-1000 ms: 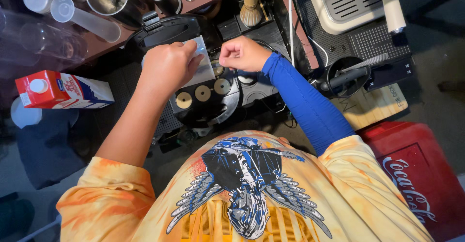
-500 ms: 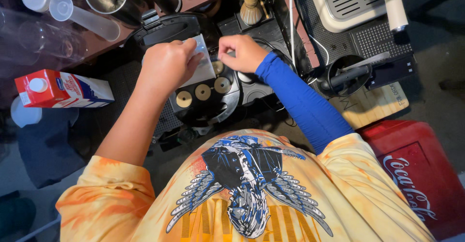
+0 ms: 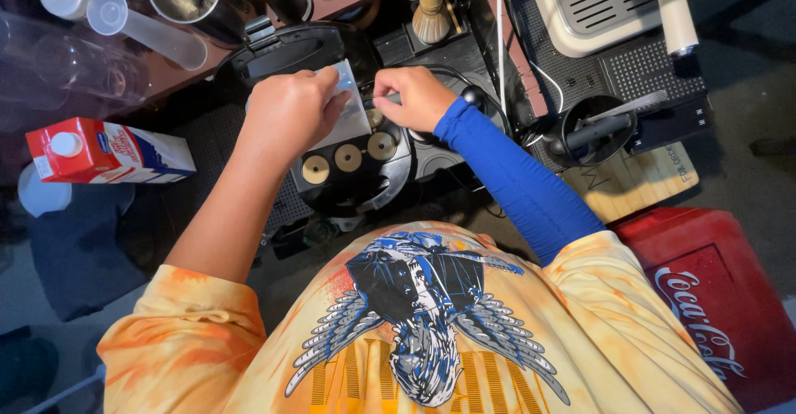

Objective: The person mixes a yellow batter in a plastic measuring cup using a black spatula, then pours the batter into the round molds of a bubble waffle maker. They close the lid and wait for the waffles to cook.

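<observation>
Both hands pinching a small silver packet.

My left fingers (image 3: 332, 99) are gripping the silver packet (image 3: 348, 120) while my right fingers (image 3: 385, 103) are pinching its top corner, above the round black tray (image 3: 356, 186) holding three tan discs (image 3: 348, 157).

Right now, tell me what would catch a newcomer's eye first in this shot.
Both hands meet at the middle: the left hand holds a silvery packet while the right hand pinches at its top edge, above a round black machine with three tan discs. A red and white milk carton lies on its side at the left.
</observation>
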